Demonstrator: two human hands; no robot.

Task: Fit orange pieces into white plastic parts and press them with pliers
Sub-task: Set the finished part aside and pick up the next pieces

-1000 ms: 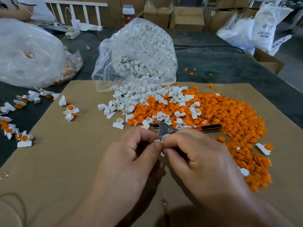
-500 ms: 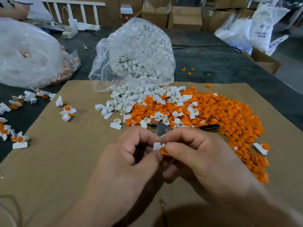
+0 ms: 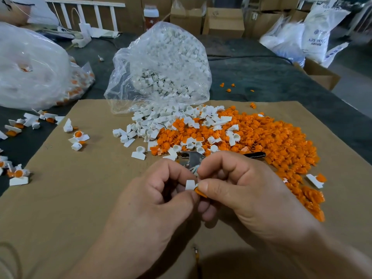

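Observation:
My left hand (image 3: 155, 200) pinches a small white plastic part (image 3: 189, 184) between thumb and fingers above the cardboard sheet (image 3: 70, 198). My right hand (image 3: 239, 190) pinches an orange piece (image 3: 200, 192) against that white part with thumb and forefinger. The pliers (image 3: 193, 159) lie on the cardboard just behind my hands, metal head showing and black handle tip (image 3: 256, 155) sticking out to the right. Behind them spreads a large heap of orange pieces (image 3: 271, 141) mixed with loose white parts (image 3: 153, 125).
A clear bag of white parts (image 3: 163, 65) stands open at the back of the cardboard. A big white bag (image 3: 28, 69) sits at the left. Assembled white-and-orange pieces (image 3: 77, 137) lie scattered at the left edge. Boxes and sacks stand beyond the dark table.
My hands have drawn slightly toward me and parted a little, so the white part and the orange piece now show between the fingertips. The pliers stay where they were.

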